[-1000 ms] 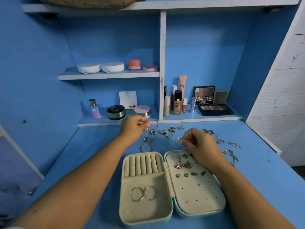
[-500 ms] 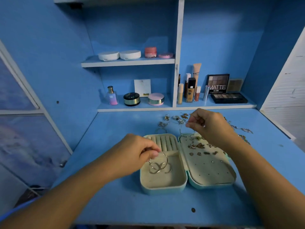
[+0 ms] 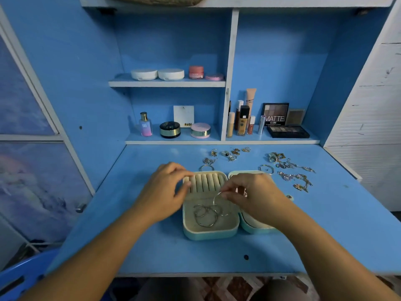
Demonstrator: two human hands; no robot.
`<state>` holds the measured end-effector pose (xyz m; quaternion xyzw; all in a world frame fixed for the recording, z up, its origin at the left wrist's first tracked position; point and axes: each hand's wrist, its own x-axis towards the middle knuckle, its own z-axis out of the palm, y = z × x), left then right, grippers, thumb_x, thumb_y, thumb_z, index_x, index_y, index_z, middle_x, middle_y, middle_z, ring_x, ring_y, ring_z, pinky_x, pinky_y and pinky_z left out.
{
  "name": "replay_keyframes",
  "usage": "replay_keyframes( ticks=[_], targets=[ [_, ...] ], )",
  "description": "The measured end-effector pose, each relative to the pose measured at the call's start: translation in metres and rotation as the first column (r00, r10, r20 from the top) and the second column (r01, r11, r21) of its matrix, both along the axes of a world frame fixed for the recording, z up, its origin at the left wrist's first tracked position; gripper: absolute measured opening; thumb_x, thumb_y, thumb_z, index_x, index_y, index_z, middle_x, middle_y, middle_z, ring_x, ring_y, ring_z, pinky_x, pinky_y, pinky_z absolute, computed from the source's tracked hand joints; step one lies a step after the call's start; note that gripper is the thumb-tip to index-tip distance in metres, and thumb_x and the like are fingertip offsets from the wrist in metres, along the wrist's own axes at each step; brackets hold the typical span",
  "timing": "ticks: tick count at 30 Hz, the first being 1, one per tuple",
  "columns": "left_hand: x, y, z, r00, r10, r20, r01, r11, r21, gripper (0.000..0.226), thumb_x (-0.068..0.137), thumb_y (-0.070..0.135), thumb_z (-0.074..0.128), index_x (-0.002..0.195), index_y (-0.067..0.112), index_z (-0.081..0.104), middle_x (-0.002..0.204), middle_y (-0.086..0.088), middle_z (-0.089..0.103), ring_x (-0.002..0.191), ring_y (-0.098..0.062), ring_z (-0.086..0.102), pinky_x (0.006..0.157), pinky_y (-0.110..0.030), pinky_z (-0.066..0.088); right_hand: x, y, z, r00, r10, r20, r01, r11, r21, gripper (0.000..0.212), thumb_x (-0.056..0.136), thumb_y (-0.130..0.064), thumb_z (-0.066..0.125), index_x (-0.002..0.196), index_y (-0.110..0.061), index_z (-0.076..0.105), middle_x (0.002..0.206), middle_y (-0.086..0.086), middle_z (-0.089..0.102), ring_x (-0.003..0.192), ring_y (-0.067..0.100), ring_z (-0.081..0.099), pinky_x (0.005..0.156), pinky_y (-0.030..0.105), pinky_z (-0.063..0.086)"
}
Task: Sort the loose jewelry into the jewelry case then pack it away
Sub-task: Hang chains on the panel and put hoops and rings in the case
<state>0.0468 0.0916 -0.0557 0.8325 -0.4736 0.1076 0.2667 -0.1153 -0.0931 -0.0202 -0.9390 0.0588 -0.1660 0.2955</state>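
The open mint jewelry case (image 3: pixel 209 234) lies mid-table. Its left half has ring rolls (image 3: pixel 206 181) and a compartment with several silver hoops (image 3: pixel 205 213). My right hand (image 3: pixel 251 195) pinches another silver hoop (image 3: pixel 216 197) just above that compartment and hides most of the case's right half. My left hand (image 3: pixel 166 190) hovers at the case's upper left edge, fingers loosely curled, nothing seen in it. Loose rings and earrings (image 3: pixel 230 154), two bangles (image 3: pixel 206 168) (image 3: pixel 265 169) and chains (image 3: pixel 291 172) lie behind and to the right of the case.
Shelves at the back hold a perfume bottle (image 3: pixel 145 124), compacts (image 3: pixel 170 129), foundation tubes (image 3: pixel 243 120) and eyeshadow palettes (image 3: pixel 287 131). A white wall panel (image 3: pixel 368 105) borders the right side. A blue chair (image 3: pixel 19 276) shows at lower left.
My left hand let its hoop go into the compartment and rose to the case's upper left edge. My right hand carried its hoop from over the lid to above the compartment.
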Motion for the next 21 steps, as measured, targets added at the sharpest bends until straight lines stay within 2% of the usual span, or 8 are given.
replay_keyframes(
  ticks=[4, 6, 8, 10, 13, 16, 19, 21],
  targets=[
    [0.02, 0.011, -0.016, 0.97, 0.227, -0.082, -0.208, 0.958, 0.197, 0.054, 0.094, 0.045, 0.039, 0.141, 0.02, 0.049, 0.148, -0.006, 0.042, 0.138, -0.023, 0.037, 0.112, -0.039, 0.033, 0.003, 0.012, -0.01, 0.998, -0.006, -0.065, 0.004, 0.999, -0.032, 0.005, 0.084, -0.032, 0.07, 0.085, -0.028, 0.073, 0.073, -0.016, 0.061, 0.066, -0.001, 0.051, 0.062, 0.012, 0.038],
    [0.023, 0.012, -0.024, 0.964, 0.25, -0.091, -0.217, 0.936, 0.279, 0.052, 0.099, 0.043, 0.042, 0.147, 0.023, 0.04, 0.156, -0.005, 0.031, 0.145, -0.021, 0.026, 0.117, -0.038, 0.024, 0.005, 0.015, -0.015, 0.996, -0.032, -0.082, 0.021, 0.993, -0.12, 0.008, 0.085, -0.034, 0.068, 0.089, -0.029, 0.072, 0.076, -0.016, 0.062, 0.076, -0.001, 0.048, 0.073, 0.02, 0.04],
    [0.024, 0.011, -0.027, 0.962, 0.258, -0.093, -0.219, 0.927, 0.306, 0.055, 0.098, 0.045, 0.044, 0.149, 0.024, 0.036, 0.159, -0.004, 0.025, 0.147, -0.021, 0.02, 0.12, -0.036, 0.017, 0.007, 0.019, -0.018, 0.994, -0.035, -0.099, 0.007, 0.965, -0.264, 0.014, 0.087, -0.037, 0.064, 0.096, -0.029, 0.072, 0.088, -0.011, 0.068, 0.093, 0.009, 0.049, 0.086, 0.029, 0.041],
    [0.024, 0.011, -0.029, 0.961, 0.264, -0.084, -0.229, 0.927, 0.296, 0.056, 0.098, 0.046, 0.044, 0.149, 0.025, 0.035, 0.16, -0.002, 0.024, 0.148, -0.02, 0.019, 0.12, -0.035, 0.014, 0.009, 0.019, -0.017, 0.993, 0.003, -0.121, -0.044, 0.941, -0.335, 0.018, 0.088, -0.037, 0.063, 0.1, -0.028, 0.072, 0.096, -0.008, 0.069, 0.098, 0.015, 0.051, 0.09, 0.032, 0.042],
    [0.022, 0.013, -0.028, 0.962, 0.261, -0.086, -0.23, 0.935, 0.27, 0.056, 0.097, 0.05, 0.042, 0.148, 0.026, 0.038, 0.158, -0.001, 0.027, 0.146, -0.018, 0.021, 0.118, -0.032, 0.014, 0.02, 0.01, -0.005, 0.994, 0.03, -0.102, -0.06, 0.949, -0.309, 0.017, 0.088, -0.036, 0.062, 0.101, -0.027, 0.07, 0.096, -0.009, 0.065, 0.092, 0.012, 0.052, 0.085, 0.03, 0.045],
    [0.021, 0.014, -0.027, 0.96, 0.263, -0.097, -0.232, 0.94, 0.249, 0.066, 0.085, 0.057, 0.034, 0.143, 0.027, 0.046, 0.153, 0.0, 0.037, 0.142, -0.018, 0.03, 0.116, -0.032, 0.019, 0.046, -0.014, 0.009, 0.995, -0.044, -0.085, 0.022, 0.969, -0.247, 0.012, 0.09, -0.033, 0.061, 0.096, -0.027, 0.068, 0.095, -0.01, 0.063, 0.086, 0.007, 0.053, 0.075, 0.025, 0.045],
    [0.023, 0.015, -0.028, 0.959, 0.262, -0.104, -0.233, 0.946, 0.227, 0.055, 0.092, 0.051, 0.046, 0.141, 0.027, 0.048, 0.152, 0.001, 0.038, 0.141, -0.018, 0.032, 0.117, -0.033, 0.02, 0.08, -0.034, 0.012, 0.967, -0.175, -0.187, 0.14, 0.973, -0.184, 0.015, 0.09, -0.031, 0.061, 0.092, -0.018, 0.068, 0.092, -0.004, 0.065, 0.079, 0.011, 0.056, 0.064, 0.022, 0.041],
    [0.024, 0.015, -0.029, 0.958, 0.267, -0.105, -0.241, 0.948, 0.209, 0.05, 0.094, 0.044, 0.053, 0.141, 0.028, 0.049, 0.152, 0.002, 0.038, 0.141, -0.017, 0.032, 0.118, -0.034, 0.02, 0.101, -0.041, 0.007, 0.923, -0.255, -0.289, 0.207, 0.96, -0.187, 0.029, 0.089, -0.038, 0.061, 0.085, -0.01, 0.068, 0.082, 0.002, 0.063, 0.076, 0.015, 0.056, 0.058, 0.023, 0.043]
  ],
)
